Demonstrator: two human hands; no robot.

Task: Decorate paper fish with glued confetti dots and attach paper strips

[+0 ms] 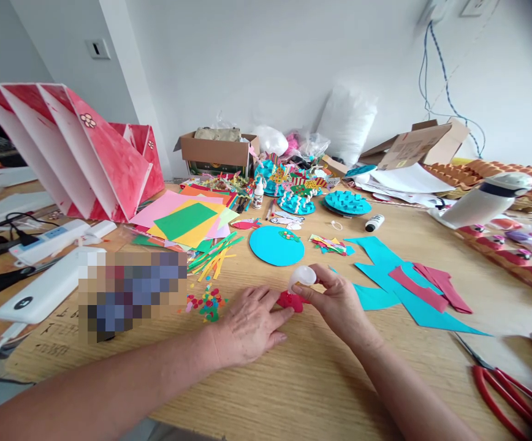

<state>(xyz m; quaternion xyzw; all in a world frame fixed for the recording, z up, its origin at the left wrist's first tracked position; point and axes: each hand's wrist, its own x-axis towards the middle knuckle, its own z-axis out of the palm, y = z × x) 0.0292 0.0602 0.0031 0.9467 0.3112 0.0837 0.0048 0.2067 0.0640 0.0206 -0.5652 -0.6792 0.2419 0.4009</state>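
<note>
My left hand (252, 324) lies flat on the wooden table with its fingers spread, the fingertips at a small red paper piece (293, 302). A white, translucent glue bottle (303, 276) is pinched in my right hand (334, 300) and tipped down over that red piece. Just beyond both hands is a blue paper circle (275, 248) with a small green decorated shape (288, 236) at its upper right. Small coloured paper dots (208, 303) are scattered left of my left hand.
Blue paper offcuts (385, 275) and red strips (417, 288) lie to the right. Red-handled scissors (500, 386) are at the near right. Coloured sheets (186, 222) and a white power bank (48, 288) sit left. Blue decorated discs (347, 203) and a cardboard box (215, 150) stand behind.
</note>
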